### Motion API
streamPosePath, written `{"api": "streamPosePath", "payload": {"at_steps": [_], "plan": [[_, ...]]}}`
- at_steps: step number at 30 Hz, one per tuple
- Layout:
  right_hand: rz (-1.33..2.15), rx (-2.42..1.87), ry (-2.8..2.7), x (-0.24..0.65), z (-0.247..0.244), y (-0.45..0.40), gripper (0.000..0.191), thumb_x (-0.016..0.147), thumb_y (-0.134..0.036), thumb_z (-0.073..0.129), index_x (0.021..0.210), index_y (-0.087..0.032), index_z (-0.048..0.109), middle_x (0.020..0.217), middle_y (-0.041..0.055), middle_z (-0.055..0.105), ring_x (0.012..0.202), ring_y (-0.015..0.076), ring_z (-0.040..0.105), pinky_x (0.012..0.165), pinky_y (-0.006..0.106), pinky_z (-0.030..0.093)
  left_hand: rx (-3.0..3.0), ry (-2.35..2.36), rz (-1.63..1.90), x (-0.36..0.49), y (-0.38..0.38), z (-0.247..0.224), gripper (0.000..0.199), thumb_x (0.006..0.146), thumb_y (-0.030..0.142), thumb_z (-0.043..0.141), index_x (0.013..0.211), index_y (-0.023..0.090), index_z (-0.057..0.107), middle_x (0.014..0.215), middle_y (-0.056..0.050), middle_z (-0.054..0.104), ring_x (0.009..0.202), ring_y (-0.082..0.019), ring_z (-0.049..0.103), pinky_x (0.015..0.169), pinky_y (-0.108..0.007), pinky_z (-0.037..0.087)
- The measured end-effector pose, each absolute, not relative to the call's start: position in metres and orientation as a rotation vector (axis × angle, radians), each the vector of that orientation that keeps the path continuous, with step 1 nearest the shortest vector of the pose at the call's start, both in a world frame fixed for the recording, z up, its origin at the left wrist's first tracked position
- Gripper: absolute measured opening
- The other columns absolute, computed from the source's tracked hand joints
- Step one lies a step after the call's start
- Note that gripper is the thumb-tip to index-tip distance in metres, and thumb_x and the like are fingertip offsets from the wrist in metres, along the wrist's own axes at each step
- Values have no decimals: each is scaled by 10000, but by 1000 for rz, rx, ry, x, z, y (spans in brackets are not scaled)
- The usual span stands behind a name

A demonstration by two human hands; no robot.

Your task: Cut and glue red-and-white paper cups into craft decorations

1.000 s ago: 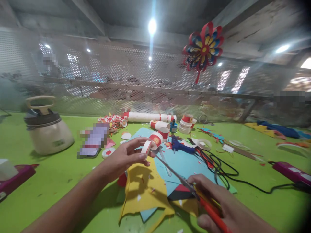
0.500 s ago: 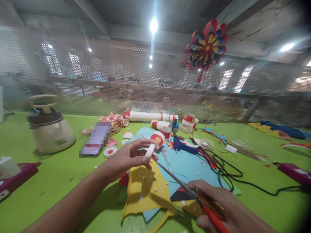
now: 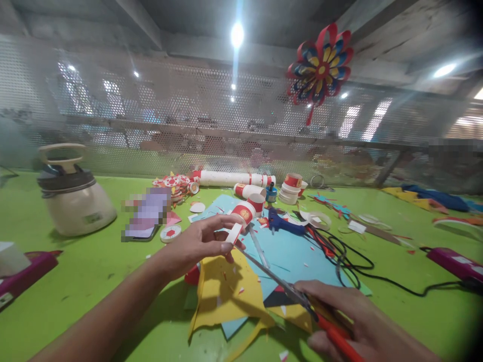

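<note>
Pinched in my left hand (image 3: 211, 241) is a small white and red paper piece (image 3: 234, 233), near the centre. My right hand (image 3: 339, 311) grips scissors (image 3: 290, 292) with red handles at the lower right; their blades point up and left, the tips close to the fingers of my left hand. Below lie a yellow sheet (image 3: 230, 296) and a light blue sheet (image 3: 294, 251) strewn with small scraps. Red and white paper cups (image 3: 255, 203) lie just behind my left hand.
A blue glue gun (image 3: 287, 225) with a black cable rests right of centre. On the green table (image 3: 90, 296) stand a beige jug (image 3: 77, 206) and a phone (image 3: 149, 213) at left. A long white cup tube (image 3: 230, 178) lies at the back; a paper flower (image 3: 320, 70) hangs above.
The view has shifted slightly. My right hand and the scissors have moved a little down and right; my left hand still holds the paper piece.
</note>
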State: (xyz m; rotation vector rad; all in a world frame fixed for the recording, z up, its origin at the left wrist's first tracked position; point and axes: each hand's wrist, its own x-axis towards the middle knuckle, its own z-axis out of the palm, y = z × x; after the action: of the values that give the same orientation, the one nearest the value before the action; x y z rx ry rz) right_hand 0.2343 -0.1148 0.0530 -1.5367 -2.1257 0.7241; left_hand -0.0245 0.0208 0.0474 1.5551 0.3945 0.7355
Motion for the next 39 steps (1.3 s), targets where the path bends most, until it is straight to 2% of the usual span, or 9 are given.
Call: {"api": "streamPosePath", "payload": {"at_steps": [4,8,14,20,25,31,35,39], "plan": [[694,-1594,-2144,236,51,-118,368,780,-428,628,1109,-267,664,922,40,717,798,239,668,699,294,539,1565,385,723,-24,20,49,397,812,263,660,1196,222,571,1219,-118,539,992,-243,572,724,-344,521],[744,-1606,-2160,235,53,-119,365,786,-450,608,1075,-235,669,826,42,707,749,243,665,686,303,537,1562,386,718,-25,20,49,387,819,253,653,1195,219,568,1237,-118,529,1001,-245,574,741,-354,520],[712,-1561,-2150,234,54,-118,332,787,-407,623,1086,-280,690,994,32,742,747,231,690,599,263,539,1561,398,702,-26,21,49,396,812,270,662,1194,215,577,1173,-119,568,992,-247,581,717,-339,515],[663,-1714,-2104,238,53,-123,433,728,-424,651,1136,-280,679,1016,70,738,896,296,687,761,371,565,1575,408,683,-25,21,46,395,815,269,660,1199,220,582,1131,-115,594,1000,-255,598,705,-316,508],[699,-1747,-2093,241,49,-122,400,743,-386,629,1129,-291,672,1043,73,719,936,303,672,791,403,560,1565,419,677,-24,21,44,383,804,265,675,1177,225,600,1077,-104,603,961,-241,604,710,-333,518],[673,-1713,-2087,240,49,-123,394,743,-362,633,1128,-287,671,1012,67,726,871,280,683,745,369,569,1565,419,669,-24,21,44,368,817,261,662,1180,243,606,1106,-93,588,936,-220,601,733,-348,524],[653,-1714,-2097,239,50,-125,373,727,-327,637,1097,-300,677,933,44,734,834,269,687,675,319,569,1577,413,678,-23,21,44,364,824,268,655,1183,242,597,1132,-100,577,980,-240,603,726,-343,528],[647,-1706,-2131,239,48,-124,413,729,-312,637,1141,-299,663,963,40,732,863,269,685,715,310,564,1586,426,679,-23,21,45,372,821,280,655,1184,237,586,1157,-107,577,1003,-258,604,722,-346,528]]}}
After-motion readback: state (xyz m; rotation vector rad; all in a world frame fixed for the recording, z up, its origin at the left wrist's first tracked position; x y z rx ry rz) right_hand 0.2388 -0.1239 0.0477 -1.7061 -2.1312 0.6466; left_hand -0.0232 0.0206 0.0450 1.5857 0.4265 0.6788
